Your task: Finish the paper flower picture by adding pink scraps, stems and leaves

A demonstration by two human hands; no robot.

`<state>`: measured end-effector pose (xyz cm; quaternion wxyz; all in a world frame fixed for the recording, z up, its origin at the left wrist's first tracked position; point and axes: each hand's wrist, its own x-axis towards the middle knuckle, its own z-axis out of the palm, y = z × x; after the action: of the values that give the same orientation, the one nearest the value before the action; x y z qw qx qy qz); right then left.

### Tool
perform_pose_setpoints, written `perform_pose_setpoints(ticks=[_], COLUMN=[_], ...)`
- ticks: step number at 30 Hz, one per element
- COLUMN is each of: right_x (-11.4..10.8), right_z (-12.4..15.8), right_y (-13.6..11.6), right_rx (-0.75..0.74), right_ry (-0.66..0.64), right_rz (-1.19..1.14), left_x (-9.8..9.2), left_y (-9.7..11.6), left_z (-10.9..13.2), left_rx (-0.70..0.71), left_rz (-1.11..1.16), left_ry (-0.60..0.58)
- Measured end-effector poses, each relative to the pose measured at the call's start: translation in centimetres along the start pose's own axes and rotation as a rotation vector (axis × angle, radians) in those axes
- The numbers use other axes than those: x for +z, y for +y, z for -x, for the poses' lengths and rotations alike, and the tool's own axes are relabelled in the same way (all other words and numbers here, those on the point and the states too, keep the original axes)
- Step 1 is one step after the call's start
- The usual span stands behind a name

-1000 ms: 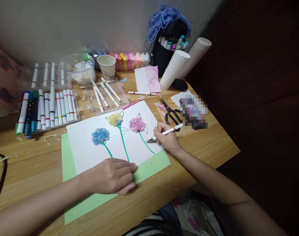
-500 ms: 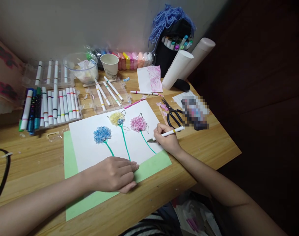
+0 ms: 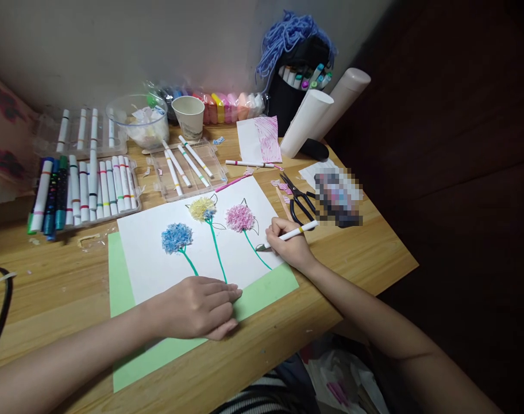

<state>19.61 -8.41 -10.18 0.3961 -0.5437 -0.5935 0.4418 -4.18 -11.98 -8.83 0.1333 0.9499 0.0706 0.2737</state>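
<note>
White paper (image 3: 150, 270) lies on a green sheet (image 3: 123, 287). It bears a blue (image 3: 177, 238), a yellow (image 3: 201, 209) and a pink (image 3: 240, 218) textured flower head with green stems, plus outlined leaves. My right hand (image 3: 290, 244) grips a white marker (image 3: 299, 230) with a yellow band, its tip at a dark green leaf (image 3: 262, 248) beside the pink flower's stem. Flat on the lower edge of the paper and the green sheet rests my left hand (image 3: 205, 307), palm down, fingers extended, holding nothing.
Black-handled scissors (image 3: 303, 201) lie right of the paper near pink scraps. Behind are marker cases (image 3: 193, 167), a clear bowl (image 3: 137, 123), a paper cup (image 3: 188, 118), white cylinders (image 3: 307, 123) and a black marker holder (image 3: 283, 100). Many markers (image 3: 83, 190) stand at left.
The view has shifted slightly, so things on the table appear a little further left. My right hand still grips the marker at the leaf; my left hand stays on the paper.
</note>
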Motion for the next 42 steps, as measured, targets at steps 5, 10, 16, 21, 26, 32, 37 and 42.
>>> perform_pose_setpoints(ticks=[5,10,16,21,26,32,37,42], right_x=[0.0,0.0,-0.1,-0.2,-0.3,-0.5,0.2,2.7], right_z=[-0.1,-0.1,-0.1,-0.4,-0.6,0.2,1.8,2.9], right_y=[0.3,-0.1,-0.6,-0.4,0.1,0.3,-1.4,-3.7], right_rx=[0.011,0.052,0.061,0.071,0.068,0.009,-0.148,-0.16], right_ry=[0.008,-0.016,-0.024,-0.018,-0.021,-0.096,-0.21,-0.443], right_rz=[-0.051,-0.158,-0.182,-0.196,-0.232,-0.236,-0.23,-0.263], left_x=[0.0,0.0,0.0,0.0,0.2,-0.4,-2.1,-2.8], left_y=[0.0,0.0,0.1,0.4,1.2,3.3,3.9,3.1], left_z=[-0.1,-0.2,-0.3,-0.2,-0.2,0.5,3.0,5.0], left_rx=[0.01,0.013,0.015,-0.008,-0.017,-0.018,-0.166,-0.701], left_rz=[-0.015,-0.006,0.009,-0.019,-0.099,-0.361,-0.306,-0.332], left_ry=[0.022,0.029,0.035,-0.005,-0.026,-0.069,0.021,0.05])
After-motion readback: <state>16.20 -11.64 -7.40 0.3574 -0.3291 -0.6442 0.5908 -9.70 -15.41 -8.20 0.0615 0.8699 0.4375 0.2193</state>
